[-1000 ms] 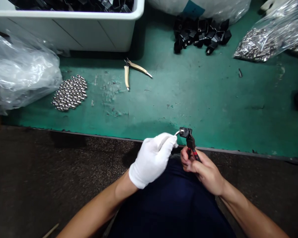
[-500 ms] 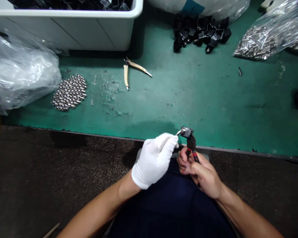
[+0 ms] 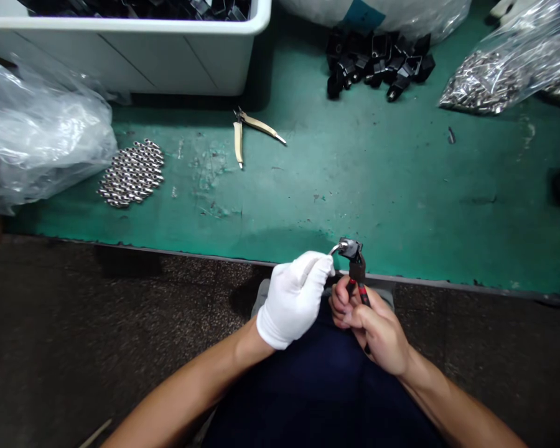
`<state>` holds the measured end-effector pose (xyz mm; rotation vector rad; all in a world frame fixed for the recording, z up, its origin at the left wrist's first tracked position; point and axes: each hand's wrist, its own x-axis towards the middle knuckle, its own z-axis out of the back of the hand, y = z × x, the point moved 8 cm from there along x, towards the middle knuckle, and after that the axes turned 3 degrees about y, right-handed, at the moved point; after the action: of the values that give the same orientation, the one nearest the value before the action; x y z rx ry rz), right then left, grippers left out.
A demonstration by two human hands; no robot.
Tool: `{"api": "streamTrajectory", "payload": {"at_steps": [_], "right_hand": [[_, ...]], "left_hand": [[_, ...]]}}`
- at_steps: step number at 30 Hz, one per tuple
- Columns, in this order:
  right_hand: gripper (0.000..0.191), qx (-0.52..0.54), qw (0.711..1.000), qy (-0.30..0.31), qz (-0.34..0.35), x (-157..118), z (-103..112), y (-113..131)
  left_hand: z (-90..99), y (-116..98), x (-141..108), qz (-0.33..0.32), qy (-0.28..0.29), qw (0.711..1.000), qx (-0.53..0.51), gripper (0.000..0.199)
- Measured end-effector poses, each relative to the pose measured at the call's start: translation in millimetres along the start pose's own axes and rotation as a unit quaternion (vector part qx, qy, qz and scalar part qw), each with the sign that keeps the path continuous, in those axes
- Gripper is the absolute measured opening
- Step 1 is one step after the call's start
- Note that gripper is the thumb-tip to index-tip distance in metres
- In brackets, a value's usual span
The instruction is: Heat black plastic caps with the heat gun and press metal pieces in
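Note:
My left hand point(image 3: 293, 300) wears a white cotton glove and pinches a small silver metal loop point(image 3: 336, 249). The loop's end meets a small black plastic part point(image 3: 350, 249). That part sits in the jaws of red-and-black handled pliers point(image 3: 361, 292), held upright in my bare right hand point(image 3: 368, 328). The fingers of my right hand hide the lower handles. Both hands are just in front of the green bench edge, over my dark trousers.
A white bin point(image 3: 121, 56) of black parts stands at the back. Beige-handled side cutters point(image 3: 247, 134) lie on the green bench point(image 3: 280, 199), near a row of silver pieces point(image 3: 130, 174). Plastic bags point(image 3: 37, 130) and a black heap point(image 3: 378, 65) lie around.
My gloved left hand has shifted slightly right, and my right hand slightly left, bringing them closer. The pliers stand more upright, and the loop stays against the black part.

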<state>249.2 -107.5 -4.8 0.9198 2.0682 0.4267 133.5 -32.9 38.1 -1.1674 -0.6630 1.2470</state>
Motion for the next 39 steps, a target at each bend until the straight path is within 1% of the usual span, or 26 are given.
{"api": "streamTrajectory", "payload": {"at_steps": [10, 18, 31, 39], "right_hand": [[0.014, 0.012, 1.000, -0.008, 0.018, 2.5, -4.6, -2.4], [0.017, 0.021, 0.999, -0.018, 0.031, 2.2, -6.0, -4.7], [0.018, 0.045, 0.998, -0.028, 0.034, 5.8, -8.4, -11.3], [0.018, 0.063, 0.997, -0.030, 0.030, 5.8, -10.3, -13.7]], "left_hand": [[-2.0, 3.5, -2.8, 0.009, -0.023, 1.000, -0.004, 0.030], [-1.9, 3.1, -2.7, 0.003, -0.050, 0.999, -0.010, 0.031], [-5.5, 13.0, -6.3, 0.022, -0.069, 0.997, -0.033, 0.032], [-7.6, 17.4, -7.1, 0.025, -0.067, 0.996, -0.047, 0.032]]}}
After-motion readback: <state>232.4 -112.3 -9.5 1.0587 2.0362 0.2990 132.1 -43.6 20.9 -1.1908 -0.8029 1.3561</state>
